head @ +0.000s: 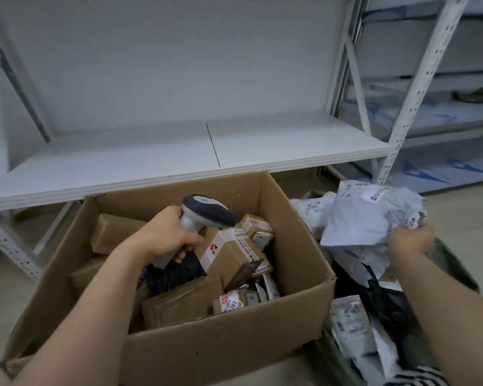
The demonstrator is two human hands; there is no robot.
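Observation:
My left hand [168, 232] grips the handle of a grey and white barcode scanner [207, 211] above a large open cardboard box [226, 349]. Several small brown parcels lie in the box; one with a white label [229, 253] sits just under the scanner's head. To the right, my right hand [411, 238] holds the edge of a crumpled pale grey mailer bag [368, 218], lifted over a heap of more bags.
A white metal shelf [179, 160] runs behind the box with a bare board. More racking [418, 87] stands at the back right. White and black mailer bags [354, 324] pile up right of the box. Beige floor shows around.

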